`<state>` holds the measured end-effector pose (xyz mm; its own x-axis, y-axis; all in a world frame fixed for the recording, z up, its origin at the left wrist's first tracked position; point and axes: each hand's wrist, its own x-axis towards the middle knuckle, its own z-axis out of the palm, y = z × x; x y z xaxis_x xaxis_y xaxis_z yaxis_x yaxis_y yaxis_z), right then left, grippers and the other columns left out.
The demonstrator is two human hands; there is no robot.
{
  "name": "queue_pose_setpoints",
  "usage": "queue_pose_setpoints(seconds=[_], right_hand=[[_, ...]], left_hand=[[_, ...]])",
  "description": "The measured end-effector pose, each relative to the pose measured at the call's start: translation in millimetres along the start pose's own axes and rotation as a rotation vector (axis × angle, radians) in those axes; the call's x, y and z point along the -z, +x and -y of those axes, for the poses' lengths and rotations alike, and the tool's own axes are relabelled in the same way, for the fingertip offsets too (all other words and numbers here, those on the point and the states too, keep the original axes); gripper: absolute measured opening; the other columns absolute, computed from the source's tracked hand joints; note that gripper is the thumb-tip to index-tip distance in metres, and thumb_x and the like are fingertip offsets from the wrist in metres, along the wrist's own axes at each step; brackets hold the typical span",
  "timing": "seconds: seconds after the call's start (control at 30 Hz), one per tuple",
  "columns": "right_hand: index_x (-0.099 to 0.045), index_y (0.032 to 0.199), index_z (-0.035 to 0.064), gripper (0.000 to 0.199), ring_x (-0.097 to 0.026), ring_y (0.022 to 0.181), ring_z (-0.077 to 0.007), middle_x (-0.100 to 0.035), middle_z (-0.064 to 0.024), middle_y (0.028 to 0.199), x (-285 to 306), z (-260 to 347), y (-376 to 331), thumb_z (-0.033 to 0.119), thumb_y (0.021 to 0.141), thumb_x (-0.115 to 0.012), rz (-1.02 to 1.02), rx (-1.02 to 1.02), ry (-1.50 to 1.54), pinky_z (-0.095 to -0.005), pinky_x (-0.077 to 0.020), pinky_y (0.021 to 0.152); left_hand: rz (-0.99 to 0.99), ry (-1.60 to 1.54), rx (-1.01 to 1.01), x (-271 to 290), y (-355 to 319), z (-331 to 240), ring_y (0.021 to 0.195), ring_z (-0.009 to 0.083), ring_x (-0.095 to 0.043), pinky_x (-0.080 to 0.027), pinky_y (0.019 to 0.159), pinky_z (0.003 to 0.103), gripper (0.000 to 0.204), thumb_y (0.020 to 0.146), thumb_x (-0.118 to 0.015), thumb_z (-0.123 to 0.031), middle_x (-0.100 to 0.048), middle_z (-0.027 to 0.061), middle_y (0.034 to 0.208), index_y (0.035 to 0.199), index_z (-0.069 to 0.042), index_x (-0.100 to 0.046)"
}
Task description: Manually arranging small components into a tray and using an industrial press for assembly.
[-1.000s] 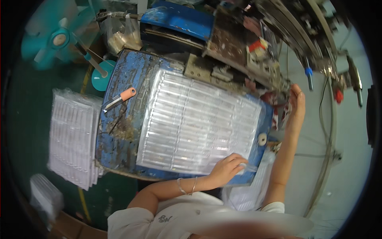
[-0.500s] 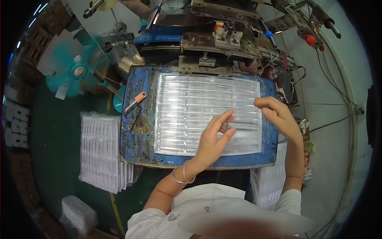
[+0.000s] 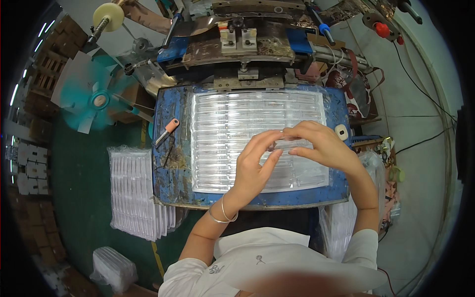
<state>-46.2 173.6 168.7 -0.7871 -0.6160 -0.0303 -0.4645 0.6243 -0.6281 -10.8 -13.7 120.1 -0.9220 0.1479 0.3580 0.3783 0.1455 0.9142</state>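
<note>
Both hands meet over a clear ribbed plastic sheet on the blue tabletop.
Left hand (image 3: 255, 166) and right hand (image 3: 324, 146), fingers curled together, pinch a small clear piece (image 3: 283, 143) between fingertips above the plastic sheet (image 3: 232, 138), which covers the tabletop (image 3: 170, 171) middle. Orange-handled tool (image 3: 166, 132) lies near the left edge; stack of clear trays (image 3: 133, 190) sits beyond that edge.

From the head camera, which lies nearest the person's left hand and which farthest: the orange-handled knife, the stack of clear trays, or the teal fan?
1. Orange-handled knife, on the blue table, left of the left hand.
2. Stack of clear trays, beside the table's left edge.
3. Teal fan, upper left.
</note>
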Motion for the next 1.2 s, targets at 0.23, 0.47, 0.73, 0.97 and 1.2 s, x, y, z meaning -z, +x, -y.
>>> queue_pose_setpoints(seconds=[0.23, 0.47, 0.73, 0.97, 1.2], right_hand=[[-0.052, 0.108, 0.0069, 0.034, -0.052, 0.080, -0.0131, -0.054, -0.0034, 0.087, 14.1, -76.1, -6.1, 0.017, 0.077, -0.060, -0.447, -0.201, 0.384, -0.0260, -0.0421, 0.067], [-0.038, 0.121, 0.0091, 0.037, -0.052, 0.067, -0.0079, -0.053, -0.0034, 0.081, 47.1, -78.5, 23.6, 0.026, 0.088, -0.043, -0.801, -0.348, 0.835, -0.0202, -0.0442, 0.056], [-0.042, 0.117, 0.0076, 0.034, -0.053, 0.066, -0.0087, -0.054, -0.0052, 0.079, 71.9, -89.0, 67.6, 0.027, 0.089, -0.041, -0.827, -0.327, 0.775, -0.0201, -0.0441, 0.056], [-0.048, 0.111, 0.0067, 0.035, -0.054, 0.072, -0.0100, -0.054, -0.0031, 0.080, 85.4, -84.7, 140.8, 0.030, 0.085, -0.049, -0.926, -0.207, 0.611, -0.0216, -0.0432, 0.058], [-0.056, 0.099, -0.0004, 0.036, -0.048, 0.082, -0.0115, -0.056, -0.0060, 0.089, 82.3, -67.1, 208.1, 0.031, 0.081, -0.053, -0.863, -0.160, 0.171, -0.0228, -0.0360, 0.076]], left_hand=[[-0.256, 0.380, -0.211, 11.0, 58.6, 37.8, 0.092, 0.0261, -0.052, -0.041, 0.078, 0.033, 0.041, 0.075, -0.059, -0.008, -0.052, 0.0137, 0.108, 0.114, -0.004, -0.048], [-0.384, 0.836, -0.442, 4.3, 174.9, 27.4, 0.098, 0.0237, -0.041, -0.026, 0.082, 0.039, 0.038, 0.074, -0.060, -0.030, -0.047, 0.0088, 0.105, 0.109, -0.017, -0.053], [-0.406, 1.049, -0.700, -8.6, 234.7, 39.0, 0.090, 0.0183, -0.046, -0.024, 0.083, 0.038, 0.019, 0.067, -0.063, -0.025, -0.051, 0.0019, 0.081, 0.082, -0.016, -0.058], [-0.353, 0.473, -0.492, -12.0, 98.0, 27.4, 0.079, 0.0137, -0.048, -0.025, 0.082, 0.036, 0.026, 0.069, -0.065, -0.020, -0.054, -0.0025, 0.083, 0.094, -0.015, -0.060], [0.058, 0.119, -0.106, -55.0, -35.5, 76.5, 0.076, 0.0162, -0.049, -0.035, 0.073, 0.030, 0.024, 0.071, -0.062, -0.015, -0.054, 0.0013, 0.085, 0.094, -0.009, -0.058]])
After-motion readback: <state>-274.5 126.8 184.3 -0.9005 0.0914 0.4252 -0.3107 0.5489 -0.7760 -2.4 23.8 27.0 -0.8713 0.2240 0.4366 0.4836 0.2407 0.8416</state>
